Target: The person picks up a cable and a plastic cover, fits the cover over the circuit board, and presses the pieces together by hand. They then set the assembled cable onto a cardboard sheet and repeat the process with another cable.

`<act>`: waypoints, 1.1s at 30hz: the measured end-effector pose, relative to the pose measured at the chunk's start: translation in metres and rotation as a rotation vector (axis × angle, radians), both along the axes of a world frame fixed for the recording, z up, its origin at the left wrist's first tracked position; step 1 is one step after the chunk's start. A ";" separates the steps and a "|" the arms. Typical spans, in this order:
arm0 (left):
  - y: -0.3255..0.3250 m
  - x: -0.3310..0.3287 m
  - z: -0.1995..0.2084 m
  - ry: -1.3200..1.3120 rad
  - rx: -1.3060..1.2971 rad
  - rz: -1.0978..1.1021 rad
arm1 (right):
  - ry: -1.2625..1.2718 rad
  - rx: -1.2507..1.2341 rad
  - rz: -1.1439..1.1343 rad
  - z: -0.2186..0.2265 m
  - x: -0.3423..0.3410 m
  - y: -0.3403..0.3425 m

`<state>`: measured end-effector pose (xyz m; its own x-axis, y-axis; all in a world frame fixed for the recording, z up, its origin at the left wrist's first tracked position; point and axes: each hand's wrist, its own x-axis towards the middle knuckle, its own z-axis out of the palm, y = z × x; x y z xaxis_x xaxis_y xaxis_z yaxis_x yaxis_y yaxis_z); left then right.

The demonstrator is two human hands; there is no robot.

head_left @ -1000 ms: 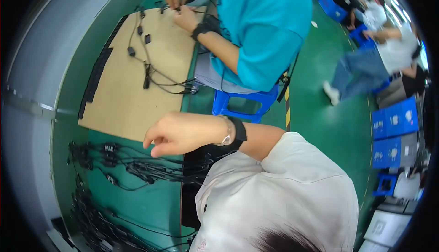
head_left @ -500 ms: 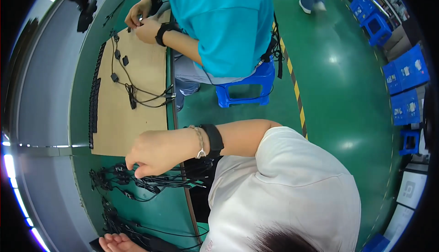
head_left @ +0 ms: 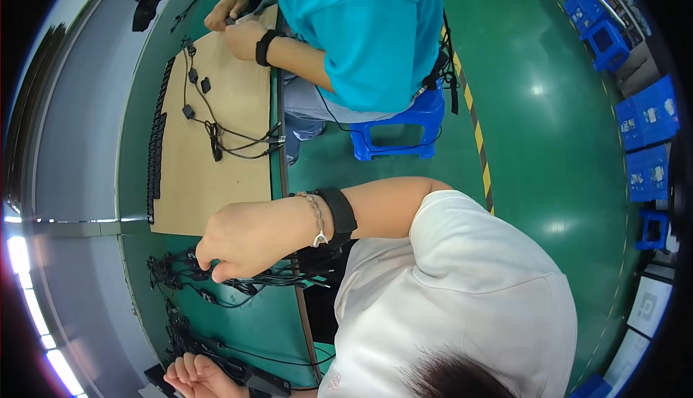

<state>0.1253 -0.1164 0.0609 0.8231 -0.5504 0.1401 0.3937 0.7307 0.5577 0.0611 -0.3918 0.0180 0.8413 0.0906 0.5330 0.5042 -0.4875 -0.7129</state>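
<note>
I have the right hand (head_left: 242,243) curled above a black cable bundle (head_left: 170,272) that runs from its eight o'clock to its four; whether it pinches any, I cannot tell. My left hand (head_left: 200,376) is loosely cupped, a tangled cable pile (head_left: 180,333) at its eleven o'clock.

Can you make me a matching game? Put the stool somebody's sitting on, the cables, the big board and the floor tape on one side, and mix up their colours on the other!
Things:
1. Stool being sat on
2. Cables by the right hand
3. Flat board
4. Floor tape

Colours:
A. Light brown
B. Yellow and black stripes
C. Blue
D. Black

Right pairs: 1-C, 2-D, 3-A, 4-B
</note>
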 end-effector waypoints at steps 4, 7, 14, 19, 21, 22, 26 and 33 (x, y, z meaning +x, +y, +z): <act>0.023 0.025 -0.019 -0.144 0.064 -0.033 | 0.012 -0.071 0.106 0.022 0.013 0.009; 0.022 0.025 -0.029 0.014 0.079 0.146 | 0.082 -0.225 0.354 0.057 0.021 0.010; 0.017 0.030 -0.062 0.157 0.132 0.337 | 0.256 -0.074 0.180 0.143 0.087 -0.019; 0.015 0.019 -0.056 0.145 0.239 0.377 | 0.405 -0.292 -0.147 0.098 0.229 -0.039; 0.017 0.024 -0.053 0.144 0.251 0.348 | 0.587 -0.470 -0.169 0.079 0.267 -0.019; 0.020 0.025 -0.056 0.158 0.244 0.371 | 0.677 -0.547 -0.156 0.067 0.285 -0.006; 0.030 0.031 -0.061 0.132 0.292 0.372 | 0.698 -0.680 -0.218 0.010 0.347 0.019; 0.038 0.022 -0.053 0.240 0.176 0.486 | 0.495 -0.936 -0.254 -0.028 0.372 0.040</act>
